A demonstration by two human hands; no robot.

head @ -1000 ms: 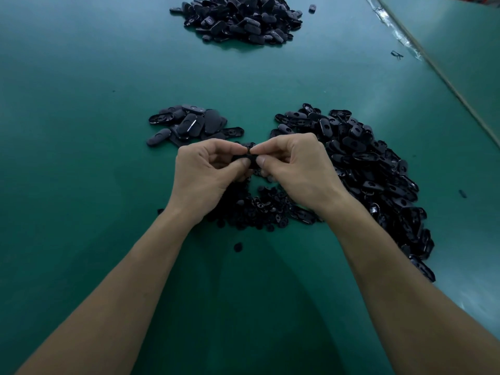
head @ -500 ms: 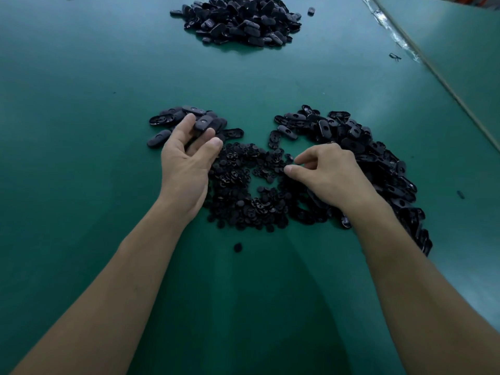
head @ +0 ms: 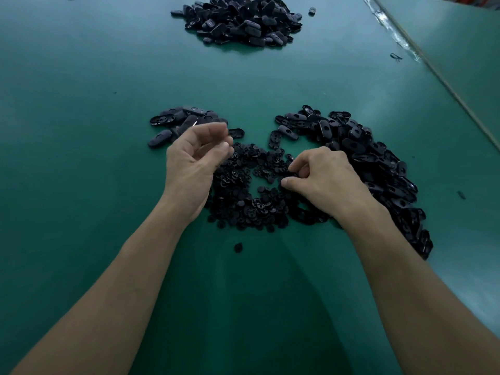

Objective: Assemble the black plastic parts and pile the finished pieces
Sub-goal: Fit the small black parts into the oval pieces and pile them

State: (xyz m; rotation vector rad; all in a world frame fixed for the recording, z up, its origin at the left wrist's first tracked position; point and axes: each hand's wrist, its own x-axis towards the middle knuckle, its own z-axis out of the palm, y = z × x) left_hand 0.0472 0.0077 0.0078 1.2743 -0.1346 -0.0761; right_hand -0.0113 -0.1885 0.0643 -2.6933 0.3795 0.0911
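Two bare hands work over a heap of small round black parts (head: 243, 204) on the green counter (head: 81, 198).

One stray round part (head: 238, 247) lies just on the near side of the heap. The left hand (head: 193, 165) hovers over the heap's left edge with its fingers loosely curled and blurred, nothing visible in them. The right hand (head: 324, 181) rests on the heap's right side, its thumb and curled forefinger brought together down among the parts; whether they have caught one cannot be told. A long pile of oval shells (head: 378, 163) curves along the right of the heap and touches it. A small pile of oval pieces (head: 176, 123) lies just beyond the heap's left edge. A large pile (head: 238, 20) lies well beyond the heap.
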